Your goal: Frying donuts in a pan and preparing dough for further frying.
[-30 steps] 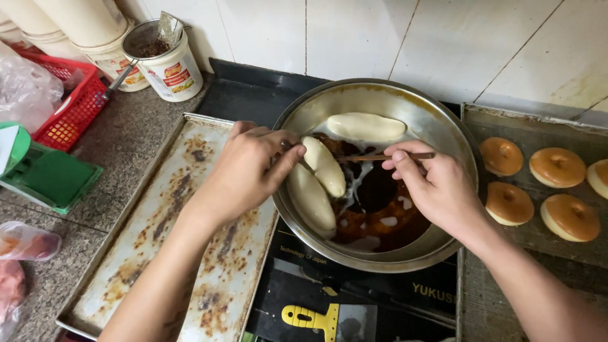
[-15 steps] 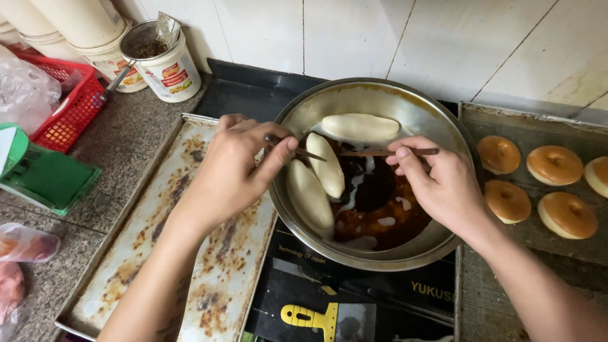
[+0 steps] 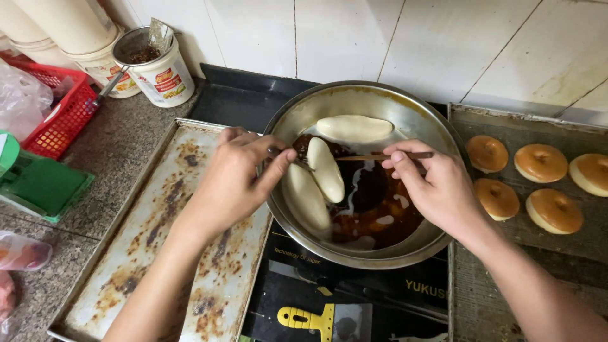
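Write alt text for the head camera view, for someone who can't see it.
Two hands, left and right, each hold a thin stick over a metal pan of dark oil, by three pale dough pieces. An empty stained tray lies left of the pan; a tray with five browned buns lies right.

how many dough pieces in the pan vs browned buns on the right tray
Pale dough pieces in the pan: 3
Browned buns on the right tray: 5
Total: 8
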